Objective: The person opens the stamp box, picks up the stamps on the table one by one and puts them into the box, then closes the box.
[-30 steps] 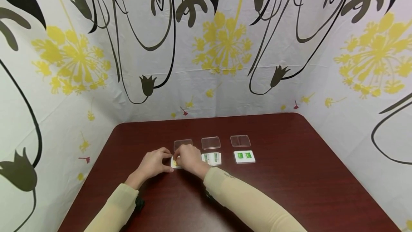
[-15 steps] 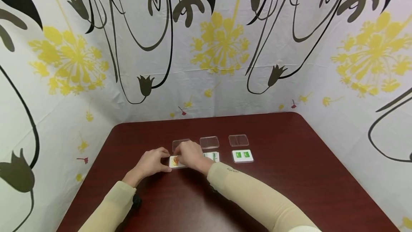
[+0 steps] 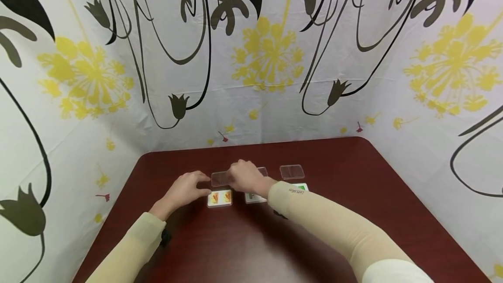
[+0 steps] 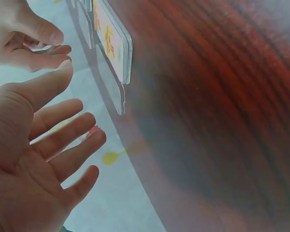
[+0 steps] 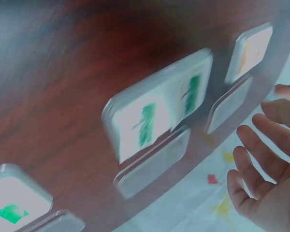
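Note:
My left hand [image 3: 187, 190] hovers beside the left small clear case [image 3: 220, 198], which holds white cards with two orange pictures. Its fingers are spread and hold nothing in the left wrist view [image 4: 43, 154]. My right hand [image 3: 246, 177] is raised over the gap between the left clear lid [image 3: 218, 179] and the middle lid [image 3: 263, 171], partly covering both. In the right wrist view its fingers [image 5: 251, 157] are loose, with nothing between them. Below it lies the middle case [image 5: 159, 104], with green pictures on white cards.
The right case [image 3: 302, 187], also with green pictures, is partly behind the right sleeve. A clear lid [image 3: 292, 171] lies behind it. All rest on a dark red table [image 3: 334, 156], enclosed by a patterned cloth [image 3: 271, 117].
My right hand has left the left case and moved up and to the right. My left hand has drawn slightly back from that case, uncovering both orange pictures.

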